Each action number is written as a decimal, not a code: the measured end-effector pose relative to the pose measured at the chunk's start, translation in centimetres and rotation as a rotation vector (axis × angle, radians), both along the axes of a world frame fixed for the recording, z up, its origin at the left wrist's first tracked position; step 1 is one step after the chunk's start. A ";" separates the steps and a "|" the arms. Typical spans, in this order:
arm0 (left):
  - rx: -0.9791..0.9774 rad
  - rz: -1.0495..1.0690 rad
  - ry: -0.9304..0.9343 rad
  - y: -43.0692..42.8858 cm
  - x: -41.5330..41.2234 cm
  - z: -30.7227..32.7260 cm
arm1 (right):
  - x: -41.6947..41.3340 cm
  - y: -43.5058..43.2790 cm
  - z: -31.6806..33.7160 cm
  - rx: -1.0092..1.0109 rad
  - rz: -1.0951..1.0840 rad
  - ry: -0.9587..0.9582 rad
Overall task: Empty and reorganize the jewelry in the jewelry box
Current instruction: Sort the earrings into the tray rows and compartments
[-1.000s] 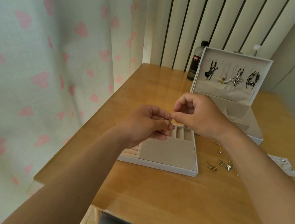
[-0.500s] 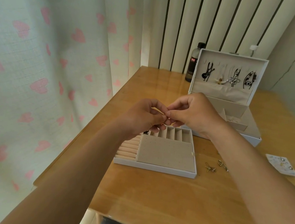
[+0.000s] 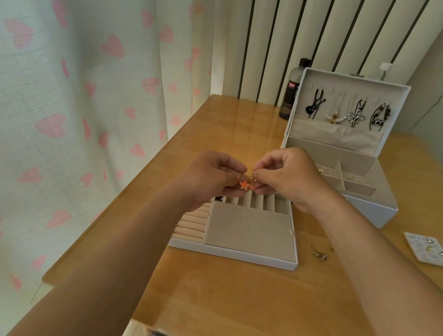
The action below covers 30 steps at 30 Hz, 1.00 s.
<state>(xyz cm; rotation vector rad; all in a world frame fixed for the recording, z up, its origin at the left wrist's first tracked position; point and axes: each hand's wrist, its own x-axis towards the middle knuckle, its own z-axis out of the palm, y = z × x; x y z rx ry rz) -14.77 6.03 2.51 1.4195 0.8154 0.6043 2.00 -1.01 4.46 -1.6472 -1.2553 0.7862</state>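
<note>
Both hands meet above the tray [image 3: 232, 254]: the left hand [image 3: 211, 177] and right hand [image 3: 288, 175] pinch a small orange star earring [image 3: 244, 185] between their fingertips. The tray lies on the table [image 3: 253, 315]. Behind the tray to the right, the box [image 3: 369, 213] stands open, with pendants [image 3: 353, 118] hanging in its lid. A bottle [image 3: 292, 93] stands just beside the box. Loose earrings [image 3: 319, 255] and a card [image 3: 429, 251] lie right of the tray.

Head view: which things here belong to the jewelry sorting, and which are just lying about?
Job: star earring, pinched by left hand and right hand; removable tray; open jewelry box; loose earrings on the table; earring card.
Lying about: dark bottle; heart-print curtain.
</note>
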 end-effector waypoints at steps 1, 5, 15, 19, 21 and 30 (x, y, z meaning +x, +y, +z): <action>-0.002 0.001 -0.002 0.1 0.1 -0.3 | 0.0 0.1 -0.2 -0.005 0.003 0.015; -0.003 -0.012 0.025 0.5 0.4 -0.9 | 0.2 0.4 -0.5 -0.013 -0.003 0.054; 0.456 0.017 0.400 1.3 2.4 -1.8 | 0.6 1.2 -1.9 -0.137 -0.072 0.013; 0.499 0.004 0.467 1.6 2.4 -1.8 | 0.5 1.2 -2.3 -0.185 -0.105 0.055; 0.497 0.037 0.452 1.9 2.2 -1.7 | 0.4 1.3 -2.4 -0.203 -0.118 0.090; 0.507 0.169 0.385 2.4 0.6 -1.8 | -0.6 1.7 -2.7 -0.272 -0.178 0.063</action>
